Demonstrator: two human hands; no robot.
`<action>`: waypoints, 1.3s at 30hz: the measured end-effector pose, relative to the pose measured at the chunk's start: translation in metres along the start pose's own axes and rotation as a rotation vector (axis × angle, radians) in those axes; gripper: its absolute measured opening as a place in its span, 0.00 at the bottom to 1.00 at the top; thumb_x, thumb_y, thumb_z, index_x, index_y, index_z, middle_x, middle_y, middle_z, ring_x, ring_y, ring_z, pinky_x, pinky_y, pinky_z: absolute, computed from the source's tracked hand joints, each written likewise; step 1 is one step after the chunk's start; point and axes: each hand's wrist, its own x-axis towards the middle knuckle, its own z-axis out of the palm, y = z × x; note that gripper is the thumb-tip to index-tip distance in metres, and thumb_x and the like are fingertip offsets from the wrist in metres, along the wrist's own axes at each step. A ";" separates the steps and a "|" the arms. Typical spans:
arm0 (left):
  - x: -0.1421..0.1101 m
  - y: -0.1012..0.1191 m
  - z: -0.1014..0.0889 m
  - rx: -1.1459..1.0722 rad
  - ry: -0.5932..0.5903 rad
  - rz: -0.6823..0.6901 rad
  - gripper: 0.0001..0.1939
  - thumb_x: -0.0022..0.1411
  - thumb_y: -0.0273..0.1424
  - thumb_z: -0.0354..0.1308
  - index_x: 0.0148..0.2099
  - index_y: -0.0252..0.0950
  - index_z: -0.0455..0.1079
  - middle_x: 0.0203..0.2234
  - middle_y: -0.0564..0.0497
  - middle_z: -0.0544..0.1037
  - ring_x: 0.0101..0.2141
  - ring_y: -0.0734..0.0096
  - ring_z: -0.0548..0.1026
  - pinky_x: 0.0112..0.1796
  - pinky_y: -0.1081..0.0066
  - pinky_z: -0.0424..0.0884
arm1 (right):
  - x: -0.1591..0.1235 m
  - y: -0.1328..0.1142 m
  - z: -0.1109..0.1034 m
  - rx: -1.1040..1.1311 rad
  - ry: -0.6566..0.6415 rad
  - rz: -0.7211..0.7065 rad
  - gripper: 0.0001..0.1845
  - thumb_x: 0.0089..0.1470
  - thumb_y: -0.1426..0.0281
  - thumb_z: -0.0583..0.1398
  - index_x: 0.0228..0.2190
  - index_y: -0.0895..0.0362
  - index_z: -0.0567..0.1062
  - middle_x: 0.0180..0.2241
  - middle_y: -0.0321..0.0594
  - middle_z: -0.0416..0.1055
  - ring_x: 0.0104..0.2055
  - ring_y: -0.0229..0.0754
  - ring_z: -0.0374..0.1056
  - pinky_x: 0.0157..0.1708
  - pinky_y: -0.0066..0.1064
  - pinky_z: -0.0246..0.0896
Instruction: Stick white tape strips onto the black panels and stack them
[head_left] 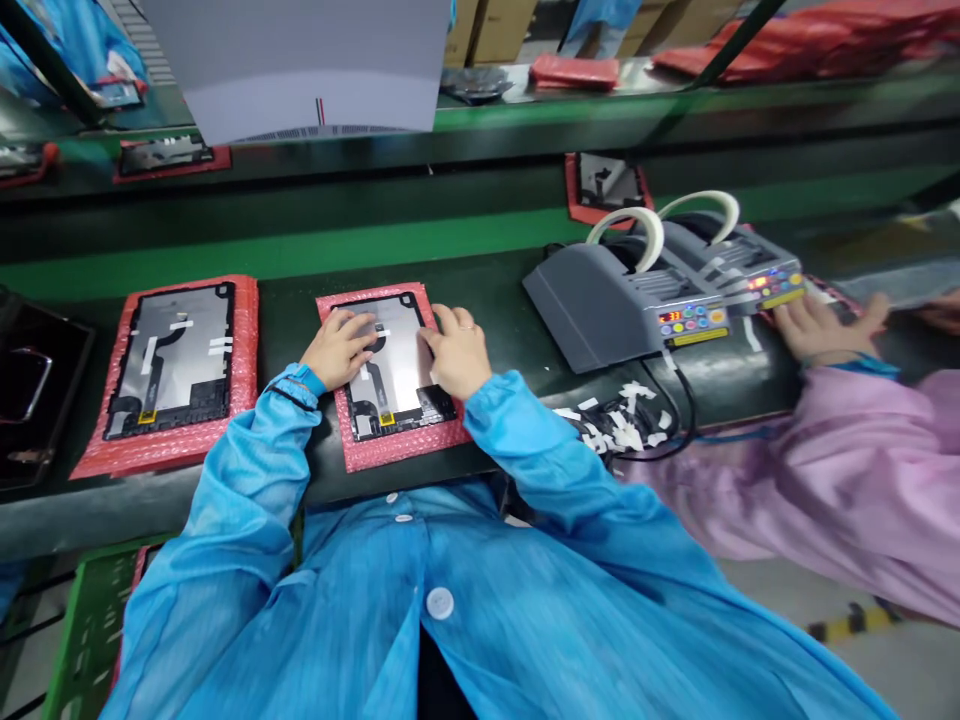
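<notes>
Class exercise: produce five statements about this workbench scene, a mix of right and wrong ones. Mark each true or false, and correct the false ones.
1. The left hand and right hand are at opposite sides of one tablet panel. True.
2. That panel lies on pink bubble wrap. True.
3. Two gray tape dispensers stand to the right of both hands. True.
4. The white scraps lie left of the left hand. False: they lie right of the right hand, near the dispensers.
5. The neighboring co-worker's sleeve is blue. False: it is pink.
</notes>
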 end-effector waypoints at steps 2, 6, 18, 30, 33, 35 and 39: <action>0.004 0.002 -0.003 0.034 -0.041 0.025 0.19 0.62 0.38 0.49 0.50 0.35 0.72 0.57 0.45 0.66 0.55 0.52 0.58 0.56 0.49 0.55 | -0.021 0.030 -0.006 0.180 0.158 0.052 0.20 0.49 0.78 0.50 0.40 0.58 0.76 0.51 0.48 0.66 0.53 0.50 0.58 0.50 0.45 0.55; 0.011 0.009 -0.003 0.123 -0.095 0.049 0.22 0.61 0.41 0.51 0.53 0.36 0.69 0.58 0.45 0.65 0.57 0.50 0.58 0.58 0.47 0.48 | -0.084 0.095 -0.015 0.616 0.540 0.401 0.16 0.42 0.76 0.51 0.31 0.56 0.75 0.32 0.42 0.73 0.36 0.42 0.67 0.40 0.38 0.63; 0.022 0.026 -0.012 0.232 -0.082 0.032 0.25 0.61 0.48 0.46 0.48 0.37 0.72 0.58 0.45 0.65 0.56 0.44 0.58 0.57 0.46 0.52 | -0.106 0.193 -0.062 1.208 0.809 0.854 0.17 0.42 0.57 0.63 0.21 0.58 0.67 0.19 0.35 0.68 0.20 0.31 0.62 0.19 0.22 0.55; 0.044 0.058 -0.021 0.086 0.119 -0.038 0.20 0.61 0.44 0.47 0.46 0.39 0.71 0.55 0.46 0.66 0.54 0.49 0.60 0.54 0.48 0.56 | -0.113 0.200 -0.043 1.096 1.100 0.753 0.19 0.45 0.54 0.59 0.30 0.54 0.60 0.24 0.32 0.70 0.23 0.31 0.64 0.18 0.20 0.53; 0.050 0.069 -0.011 0.066 0.081 0.015 0.19 0.61 0.43 0.48 0.46 0.40 0.72 0.55 0.45 0.66 0.55 0.49 0.59 0.54 0.47 0.55 | -0.105 0.201 -0.046 1.135 1.094 0.766 0.21 0.43 0.55 0.61 0.31 0.53 0.58 0.23 0.30 0.68 0.22 0.31 0.65 0.16 0.20 0.51; 0.052 0.074 -0.005 0.049 0.064 0.032 0.18 0.61 0.42 0.48 0.46 0.41 0.72 0.55 0.45 0.66 0.55 0.50 0.59 0.54 0.47 0.55 | -0.101 0.202 -0.045 1.148 1.085 0.779 0.23 0.41 0.57 0.62 0.32 0.53 0.56 0.23 0.29 0.67 0.22 0.32 0.65 0.16 0.20 0.51; 0.056 0.079 0.001 0.032 0.051 0.052 0.17 0.61 0.41 0.48 0.45 0.39 0.72 0.53 0.44 0.68 0.55 0.50 0.60 0.54 0.48 0.57 | -0.096 0.208 -0.041 1.109 1.075 0.758 0.27 0.37 0.60 0.64 0.33 0.52 0.54 0.23 0.27 0.66 0.23 0.34 0.66 0.17 0.22 0.53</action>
